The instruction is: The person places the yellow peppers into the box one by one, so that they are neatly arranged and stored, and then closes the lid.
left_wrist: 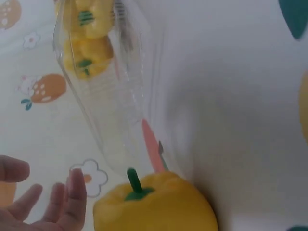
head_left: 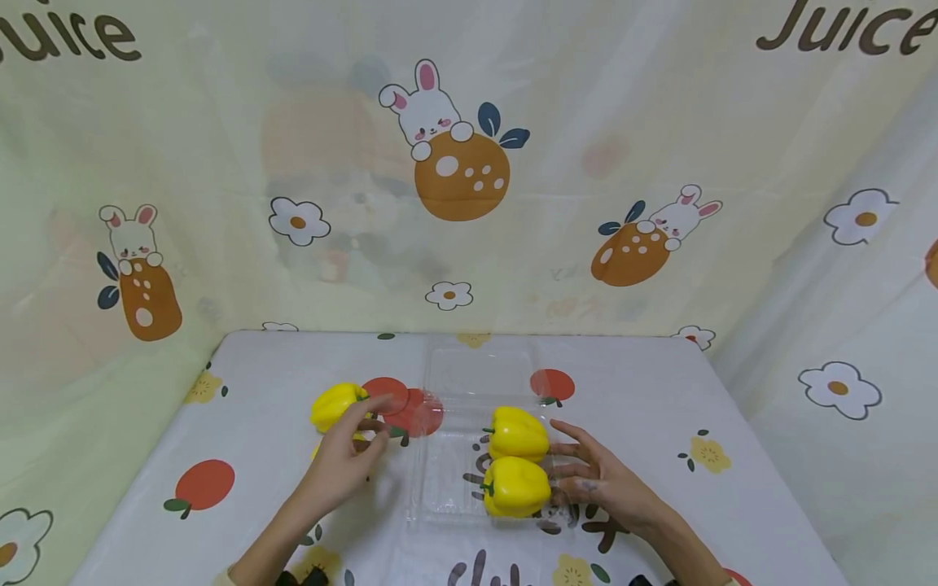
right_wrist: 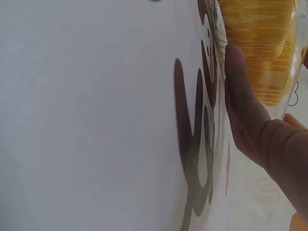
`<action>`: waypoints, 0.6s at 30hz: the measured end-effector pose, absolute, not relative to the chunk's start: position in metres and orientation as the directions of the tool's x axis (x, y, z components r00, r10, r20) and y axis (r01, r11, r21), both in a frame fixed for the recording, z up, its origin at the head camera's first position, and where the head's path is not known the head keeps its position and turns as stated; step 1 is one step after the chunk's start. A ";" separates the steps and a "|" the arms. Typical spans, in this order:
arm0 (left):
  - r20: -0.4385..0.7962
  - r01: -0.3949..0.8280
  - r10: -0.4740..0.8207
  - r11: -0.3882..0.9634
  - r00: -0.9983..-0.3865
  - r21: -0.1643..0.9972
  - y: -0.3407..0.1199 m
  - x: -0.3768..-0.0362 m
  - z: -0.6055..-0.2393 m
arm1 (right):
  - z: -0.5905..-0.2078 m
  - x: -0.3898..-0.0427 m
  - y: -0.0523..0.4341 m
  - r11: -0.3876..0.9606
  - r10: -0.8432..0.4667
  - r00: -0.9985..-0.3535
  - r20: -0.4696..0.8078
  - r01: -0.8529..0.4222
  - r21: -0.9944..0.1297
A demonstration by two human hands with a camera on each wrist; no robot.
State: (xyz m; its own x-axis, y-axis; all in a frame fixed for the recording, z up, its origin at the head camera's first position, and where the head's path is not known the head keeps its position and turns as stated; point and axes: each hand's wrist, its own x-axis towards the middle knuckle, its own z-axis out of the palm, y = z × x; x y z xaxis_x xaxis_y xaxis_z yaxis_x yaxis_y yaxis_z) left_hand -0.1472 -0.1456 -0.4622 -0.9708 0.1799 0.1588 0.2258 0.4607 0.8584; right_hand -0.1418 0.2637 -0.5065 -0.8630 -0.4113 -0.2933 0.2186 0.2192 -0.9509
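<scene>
A clear plastic box (head_left: 447,488) lies with its lid (head_left: 479,370) folded back. Along its right side sit two yellow bell peppers, a farther one (head_left: 517,434) and a nearer one (head_left: 516,487). My right hand (head_left: 604,480) touches the box's right wall with extended fingers; in the right wrist view the thumb (right_wrist: 240,82) lies against the ribbed plastic. To the left, my left hand (head_left: 348,456) hovers by another yellow bell pepper (head_left: 335,407), fingers spread. Below that hand, more yellow shows, mostly hidden. A pepper (left_wrist: 156,207) stands apart from the fingers in the left wrist view.
A white tablecloth (head_left: 256,423) printed with fruit and flowers covers the table. Patterned cloth (head_left: 337,163) hangs behind and at both sides. The open lid lies toward the back edge of the table.
</scene>
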 end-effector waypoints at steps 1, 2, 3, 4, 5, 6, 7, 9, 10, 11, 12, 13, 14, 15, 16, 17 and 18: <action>0.160 0.225 0.177 0.460 -0.971 0.859 -0.148 -0.147 -0.462 | -0.506 -0.142 0.264 0.218 -0.416 -0.862 -0.291 0.216 -0.952; 0.160 0.224 0.174 0.462 -0.972 0.858 -0.150 -0.148 -0.462 | -0.506 -0.141 0.263 0.215 -0.418 -0.861 -0.290 0.217 -0.952; 0.161 0.224 0.170 0.466 -0.972 0.856 -0.152 -0.148 -0.463 | -0.506 -0.141 0.263 0.213 -0.420 -0.861 -0.289 0.216 -0.953; 0.160 0.220 0.164 0.469 -0.973 0.855 -0.154 -0.148 -0.463 | -0.506 -0.141 0.263 0.210 -0.421 -0.860 -0.288 0.216 -0.953; 0.160 0.218 0.160 0.475 -0.974 0.853 -0.156 -0.149 -0.464 | -0.506 -0.141 0.263 0.208 -0.421 -0.861 -0.287 0.216 -0.954; 0.159 0.215 0.155 0.481 -0.975 0.850 -0.158 -0.149 -0.464 | -0.505 -0.141 0.263 0.208 -0.422 -0.861 -0.284 0.213 -0.955; 0.159 0.214 0.152 0.487 -0.976 0.847 -0.160 -0.150 -0.465 | -0.505 -0.141 0.263 0.207 -0.422 -0.861 -0.284 0.213 -0.955; 0.160 0.211 0.144 0.504 -0.977 0.838 -0.163 -0.150 -0.466 | -0.505 -0.141 0.263 0.206 -0.419 -0.863 -0.283 0.213 -0.955; 0.161 0.209 0.138 0.512 -0.977 0.833 -0.165 -0.150 -0.466 | -0.505 -0.141 0.263 0.205 -0.420 -0.863 -0.281 0.212 -0.956; 0.161 0.207 0.133 0.520 -0.978 0.829 -0.166 -0.151 -0.466 | -0.506 -0.141 0.264 0.207 -0.421 -0.863 -0.279 0.208 -0.956; 0.160 0.202 0.125 0.523 -0.979 0.828 -0.168 -0.151 -0.467 | -0.506 -0.141 0.264 0.209 -0.422 -0.863 -0.278 0.206 -0.956; 0.161 0.200 0.120 0.525 -0.980 0.827 -0.169 -0.151 -0.467 | -0.506 -0.141 0.264 0.208 -0.423 -0.863 -0.278 0.206 -0.956; 0.160 0.196 0.114 0.528 -0.981 0.826 -0.170 -0.152 -0.467 | -0.506 -0.141 0.264 0.205 -0.423 -0.862 -0.277 0.207 -0.957; 0.159 0.193 0.109 0.532 -0.981 0.825 -0.171 -0.152 -0.467 | -0.506 -0.141 0.264 0.203 -0.424 -0.862 -0.278 0.208 -0.957; 0.156 0.187 0.103 0.534 -0.982 0.825 -0.172 -0.152 -0.466 | -0.507 -0.141 0.264 0.200 -0.426 -0.861 -0.278 0.210 -0.957; 0.152 0.181 0.098 0.536 -0.984 0.825 -0.173 -0.152 -0.466 | -0.507 -0.141 0.264 0.198 -0.427 -0.860 -0.279 0.212 -0.957; 0.149 0.176 0.093 0.537 -0.984 0.825 -0.174 -0.152 -0.466 | -0.507 -0.141 0.264 0.195 -0.429 -0.859 -0.280 0.215 -0.957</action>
